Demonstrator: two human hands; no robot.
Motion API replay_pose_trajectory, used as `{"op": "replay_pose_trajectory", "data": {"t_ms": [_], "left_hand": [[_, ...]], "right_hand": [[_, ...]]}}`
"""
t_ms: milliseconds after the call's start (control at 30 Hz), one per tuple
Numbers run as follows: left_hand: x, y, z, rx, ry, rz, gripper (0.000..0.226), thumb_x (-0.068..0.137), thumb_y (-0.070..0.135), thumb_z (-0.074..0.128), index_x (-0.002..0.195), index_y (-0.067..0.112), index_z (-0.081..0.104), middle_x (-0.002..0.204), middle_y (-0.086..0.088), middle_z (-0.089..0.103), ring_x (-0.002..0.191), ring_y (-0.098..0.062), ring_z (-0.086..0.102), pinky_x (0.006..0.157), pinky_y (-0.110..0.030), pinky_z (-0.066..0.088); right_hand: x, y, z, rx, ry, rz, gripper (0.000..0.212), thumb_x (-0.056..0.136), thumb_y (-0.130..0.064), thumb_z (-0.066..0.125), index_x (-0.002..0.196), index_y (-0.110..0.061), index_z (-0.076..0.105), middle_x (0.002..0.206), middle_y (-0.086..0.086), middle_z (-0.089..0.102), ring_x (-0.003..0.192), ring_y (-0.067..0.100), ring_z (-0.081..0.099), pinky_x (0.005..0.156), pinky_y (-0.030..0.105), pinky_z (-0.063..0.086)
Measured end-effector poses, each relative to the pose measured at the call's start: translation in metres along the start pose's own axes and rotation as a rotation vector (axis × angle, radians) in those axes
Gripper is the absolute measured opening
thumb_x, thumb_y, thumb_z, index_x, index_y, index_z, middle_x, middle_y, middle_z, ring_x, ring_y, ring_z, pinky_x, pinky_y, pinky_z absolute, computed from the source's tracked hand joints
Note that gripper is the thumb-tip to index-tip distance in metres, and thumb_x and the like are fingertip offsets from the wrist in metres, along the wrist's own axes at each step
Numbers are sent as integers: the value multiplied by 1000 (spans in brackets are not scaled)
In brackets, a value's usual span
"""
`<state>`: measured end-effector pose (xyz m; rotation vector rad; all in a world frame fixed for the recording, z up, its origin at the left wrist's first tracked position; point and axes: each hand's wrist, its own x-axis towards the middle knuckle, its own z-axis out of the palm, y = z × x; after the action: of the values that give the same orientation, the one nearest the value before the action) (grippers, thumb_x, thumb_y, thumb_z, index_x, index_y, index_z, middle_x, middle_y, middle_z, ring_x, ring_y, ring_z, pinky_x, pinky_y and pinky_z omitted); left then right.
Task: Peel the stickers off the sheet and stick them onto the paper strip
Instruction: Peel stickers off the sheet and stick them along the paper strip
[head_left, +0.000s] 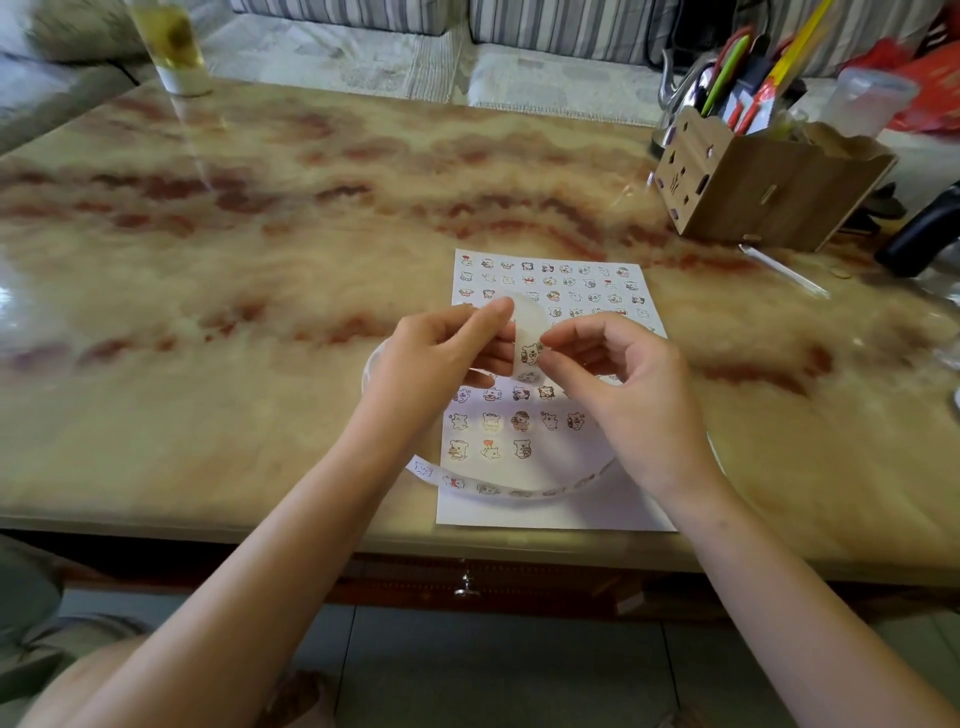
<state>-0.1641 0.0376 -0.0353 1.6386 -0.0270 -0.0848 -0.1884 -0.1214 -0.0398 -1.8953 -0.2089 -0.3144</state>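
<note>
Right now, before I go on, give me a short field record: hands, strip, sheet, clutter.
left hand: holds the paper strip raised above the sticker sheet
right hand: thumb and forefinger pinch the strip at a sticker
paper strip: loops down over the sheet's near end, several stickers already on it
sticker sheet: flat on the table, nearest rows partly bare
clutter: wooden organizer far right, glass far left
</note>
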Motion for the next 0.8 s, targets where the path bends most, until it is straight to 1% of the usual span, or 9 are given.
{"op": "replay_pose_trajectory", "data": {"t_ms": [67, 167, 300, 400, 533, 633, 800], "left_hand": [[-1, -1, 0, 60, -31, 9, 19, 91, 24, 63, 86, 8, 73, 76, -3, 73, 69, -5, 68, 64, -16, 53], [-1, -1, 0, 82, -43, 18, 13, 88, 19, 66, 87, 9, 73, 76, -4, 73, 69, -5, 68, 64, -15, 52], [-2, -1, 0, 95, -42, 11, 12, 88, 21, 67, 87, 11, 74, 80, -6, 74, 71, -5, 68, 67, -15, 53], [-3, -1, 1, 86, -37, 20, 10, 88, 20, 67, 85, 13, 74, 77, -3, 74, 70, -4, 68, 66, -14, 52], [-3, 0, 1, 62, -49, 11, 11, 88, 19, 67, 86, 11, 74, 80, -6, 75, 72, -5, 69, 66, -14, 52], [-3, 0, 1, 49, -63, -3, 11, 87, 20, 67, 84, 13, 74, 77, -2, 74, 71, -4, 69, 66, -14, 52], [-4, 0, 1, 47, -73, -18, 11, 88, 20, 66, 83, 14, 74, 77, -1, 74, 70, -3, 68, 65, -12, 51]], "right_hand": [[0, 0, -1, 0, -10, -13, 14, 82, -8, 72, 86, -20, 70, 80, -8, 70, 74, 3, 63, 72, 13, 46], [0, 1, -1, 3, -14, -23, 12, 83, -6, 71, 88, -17, 71, 80, -8, 70, 73, 3, 63, 71, 13, 46], [0, 2, 0, -20, 6, -40, 11, 83, -7, 71, 88, -17, 71, 80, -8, 70, 73, 3, 63, 71, 13, 46], [0, 1, -1, -27, 13, -53, 10, 83, -7, 71, 85, -16, 71, 78, -8, 70, 71, 2, 63, 70, 12, 45], [-1, 1, -1, -65, 21, -79, 7, 82, -7, 72, 86, -13, 72, 78, -8, 70, 70, 2, 62, 70, 11, 45], [-1, 2, -1, -94, 34, -110, 6, 82, -8, 72, 85, -14, 71, 77, -9, 69, 69, 2, 61, 69, 10, 45], [-1, 3, 0, -137, 46, -136, 6, 82, -7, 73, 85, -13, 71, 75, -8, 68, 67, 2, 59, 68, 10, 44]]}}
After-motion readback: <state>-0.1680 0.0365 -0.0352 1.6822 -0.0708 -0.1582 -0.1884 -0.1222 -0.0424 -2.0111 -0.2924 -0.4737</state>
